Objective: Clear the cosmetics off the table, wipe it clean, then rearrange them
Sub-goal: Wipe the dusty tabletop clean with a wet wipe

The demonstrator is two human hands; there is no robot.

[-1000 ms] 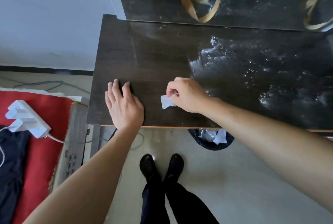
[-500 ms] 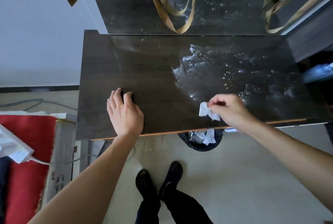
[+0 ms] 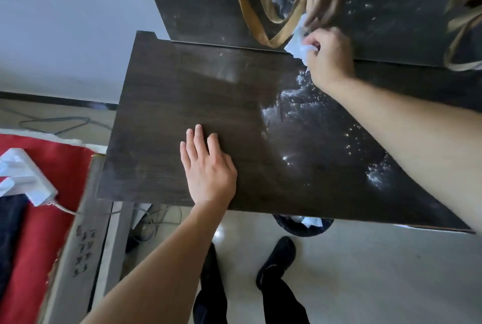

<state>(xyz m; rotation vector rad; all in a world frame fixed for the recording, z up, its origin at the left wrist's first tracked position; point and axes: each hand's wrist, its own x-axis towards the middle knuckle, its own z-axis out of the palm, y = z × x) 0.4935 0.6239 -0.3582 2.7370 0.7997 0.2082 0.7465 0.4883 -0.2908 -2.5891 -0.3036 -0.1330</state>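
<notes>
L hand (image 3: 208,169): flat, palm down on table (image 3: 167,104), fingers loosely spread and pointing toward the far edge; sits near the table's near edge, forearm coming in from below-left. Not holding anything.

R hand (image 3: 330,56): arm stretched across the table to its far edge, next to the mirror (image 3: 198,2). Fingers curled, pinching a crumpled white tissue (image 3: 297,43) against the table top at that far edge. Tissue sticks out on the L side of the fist; rest hidden in the grip.

White powdery smear (image 3: 294,104) on the table's R half, between R hand and near edge. L half looks clean. Bin (image 3: 303,224) on the floor under the table's near edge.
</notes>
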